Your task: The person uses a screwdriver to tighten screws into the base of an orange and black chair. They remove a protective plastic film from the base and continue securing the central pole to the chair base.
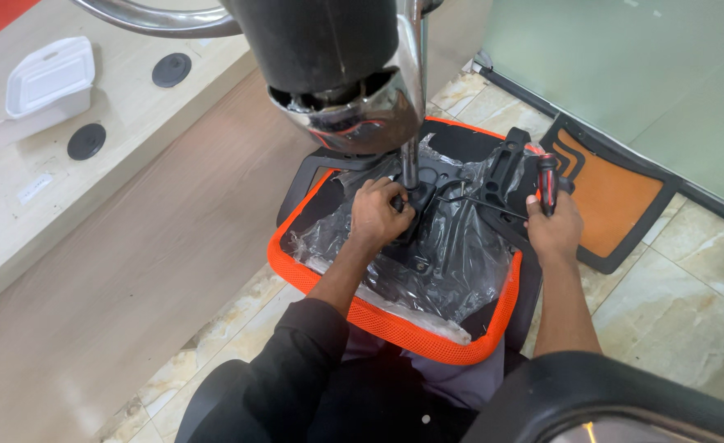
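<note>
A curved black chair part (624,390) fills the near lower right, and beside it the person's dark sleeve (296,361) and lap. Across the lap lies an upturned office-chair seat (395,324) with an orange mesh rim, its underside wrapped in clear plastic film (452,271). The black seat mechanism (452,193) sits on the middle of that underside. The left hand (378,215) rests at the foot of a chrome column (411,156), its fingers curled closed around the black fitting there. The right hand (555,228) is at the seat's right edge, fingers wrapped around a red-and-black tool handle (547,182) held upright; the tip is hidden.

Judged from this pose, the step in hand is fixing the mechanism to the seat: one hand steadies, the other holds the driver clear of the work. The next move would call for bringing the tool tip down square onto a fastener while the seat stays level on the lap.

A large black and chrome base (337,74) hangs over the top of the view and hides the far part of the mechanism; the loose film may also cover the holes. An orange-and-black backrest panel (616,193) lies on the tiled floor (690,279) to the right. On the wooden tabletop (91,238) at left stands a white foam box (49,82).
</note>
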